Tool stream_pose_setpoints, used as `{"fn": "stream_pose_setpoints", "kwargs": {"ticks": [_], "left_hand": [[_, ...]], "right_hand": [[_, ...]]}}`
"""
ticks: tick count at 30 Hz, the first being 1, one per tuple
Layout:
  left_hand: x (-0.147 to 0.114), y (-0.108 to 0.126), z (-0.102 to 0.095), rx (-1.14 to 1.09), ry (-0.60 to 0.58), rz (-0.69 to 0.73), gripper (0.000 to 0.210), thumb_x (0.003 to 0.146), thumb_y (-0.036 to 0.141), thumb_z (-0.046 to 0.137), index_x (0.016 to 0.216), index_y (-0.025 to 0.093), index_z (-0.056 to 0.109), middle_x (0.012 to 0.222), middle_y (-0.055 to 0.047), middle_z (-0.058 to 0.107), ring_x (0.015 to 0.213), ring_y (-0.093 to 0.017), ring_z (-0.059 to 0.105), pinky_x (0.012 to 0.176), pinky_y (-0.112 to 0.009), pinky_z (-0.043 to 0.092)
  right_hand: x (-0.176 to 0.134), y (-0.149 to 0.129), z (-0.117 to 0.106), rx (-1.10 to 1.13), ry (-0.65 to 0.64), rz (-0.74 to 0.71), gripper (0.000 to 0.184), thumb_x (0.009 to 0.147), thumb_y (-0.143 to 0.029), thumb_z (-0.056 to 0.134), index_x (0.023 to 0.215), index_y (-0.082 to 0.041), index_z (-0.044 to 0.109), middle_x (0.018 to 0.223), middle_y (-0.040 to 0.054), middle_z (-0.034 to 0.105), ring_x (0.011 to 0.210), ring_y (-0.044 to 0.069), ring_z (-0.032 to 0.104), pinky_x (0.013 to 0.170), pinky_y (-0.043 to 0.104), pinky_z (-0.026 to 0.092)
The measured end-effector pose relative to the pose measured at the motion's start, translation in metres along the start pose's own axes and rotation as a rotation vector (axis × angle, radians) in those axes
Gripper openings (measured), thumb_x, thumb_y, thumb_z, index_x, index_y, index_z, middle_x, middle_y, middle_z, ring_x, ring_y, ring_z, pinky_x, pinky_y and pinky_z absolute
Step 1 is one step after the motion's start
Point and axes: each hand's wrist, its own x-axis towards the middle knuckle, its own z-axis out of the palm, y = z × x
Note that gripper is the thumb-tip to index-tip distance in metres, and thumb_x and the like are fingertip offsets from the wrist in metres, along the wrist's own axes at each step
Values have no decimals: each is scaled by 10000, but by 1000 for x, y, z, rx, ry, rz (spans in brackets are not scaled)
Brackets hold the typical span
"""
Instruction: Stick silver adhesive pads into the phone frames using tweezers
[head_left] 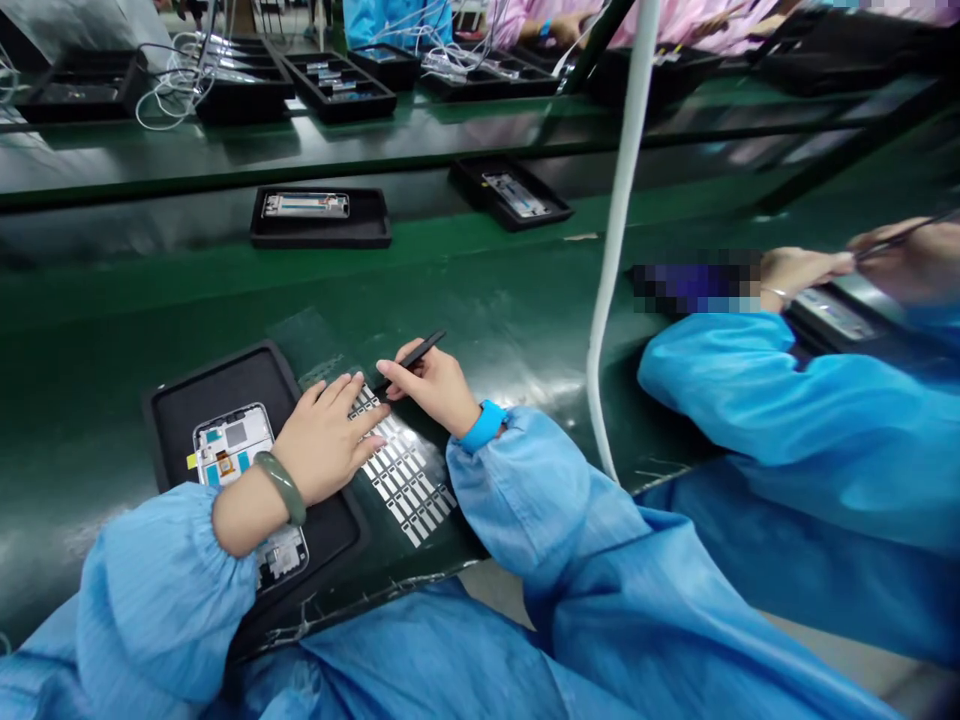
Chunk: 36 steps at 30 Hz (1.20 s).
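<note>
My left hand (pixel 327 437) lies over the upper left part of a sheet of small white stickers (pixel 409 484), its fingers stretched out. Between the thumb and fingers of my right hand (pixel 436 385) is a slim black tool, which looks like tweezers (pixel 424 348); its lower tip is close to the top of the sheet. Under my left forearm, a black tray (pixel 214 378) on the bench holds an opened phone frame (pixel 251 425) with a yellow tab at its side. My wrist and sleeve cover the middle of that frame.
Farther back stand two black trays, the left one (pixel 367 215) and the right one (pixel 551 208), each with a phone frame. A white cable (pixel 619 230) hangs down to the bench edge. At right, a co-worker's arms (pixel 720 370) reach over the green bench (pixel 480 290). More trays line the back shelf.
</note>
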Motion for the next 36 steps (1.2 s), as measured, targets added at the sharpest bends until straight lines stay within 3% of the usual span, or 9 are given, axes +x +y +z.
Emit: {"fn": "stream_pose_setpoints", "kwargs": {"ticks": [3,6,8,11,13,16,20,26,36], "left_hand": [[-2,3,0,-26,24,-73,446,899,387,439,1300,195,471,1404,-165,398,1288,-295,384,1037,-467,329],[-1,3,1,-32,61,-225,699,825,474,533,1329,10,391,1417,-245,339,1326,-327,312,1095,-473,250],[0,3,0,-58,41,-276,765,795,530,554,1304,-23,411,1405,-248,359,1332,-325,305,1116,-482,203],[1,3,-2,-160,6,-242,610,831,468,544,1281,62,468,1381,-178,428,1300,-283,374,1121,-517,143],[0,3,-3,-259,35,-236,473,849,379,550,1240,116,516,1358,-147,466,1277,-267,411,1118,-532,101],[0,0,-2,-375,85,-249,310,847,276,563,1135,168,599,1301,-106,535,1230,-244,467,1113,-508,104],[0,-8,-2,-484,129,-284,169,846,268,566,976,230,668,1141,-33,654,1080,-215,568,1023,-463,271],[1,-10,-8,-748,239,-408,196,816,390,594,903,247,696,880,2,717,841,-186,621,826,-347,428],[1,-7,-18,-1125,230,-463,254,799,415,593,751,185,692,730,5,710,693,-131,648,646,-206,492]], "right_hand": [[2,-2,-4,-12,66,-43,338,793,-523,566,748,-190,527,637,-8,607,551,128,621,560,255,527],[2,-4,-9,-108,51,-189,356,902,-471,416,816,-169,583,773,35,642,712,136,635,700,284,527],[1,-5,-12,-254,-57,-324,297,914,-404,432,934,-161,601,905,62,657,843,152,632,798,312,504],[0,-4,-16,-461,-316,-445,279,874,-370,526,1069,-183,596,1063,70,650,1000,177,604,885,328,467],[-1,-4,-19,-498,-422,-432,330,831,-402,586,1088,-195,601,1072,62,653,1005,183,607,875,321,473],[0,-4,-23,-463,-447,-401,420,737,-449,679,1046,-169,626,1009,69,664,943,192,623,827,316,487],[-1,-5,-21,-370,-426,-392,242,763,-384,671,850,-159,663,832,47,669,796,155,628,736,274,479],[-7,-12,-10,-184,-204,-307,184,771,-334,664,718,-162,626,676,-6,598,623,94,533,610,224,418],[-18,-19,3,41,-155,-48,326,773,-459,597,644,-164,554,591,-15,487,561,93,417,513,233,352]]}}
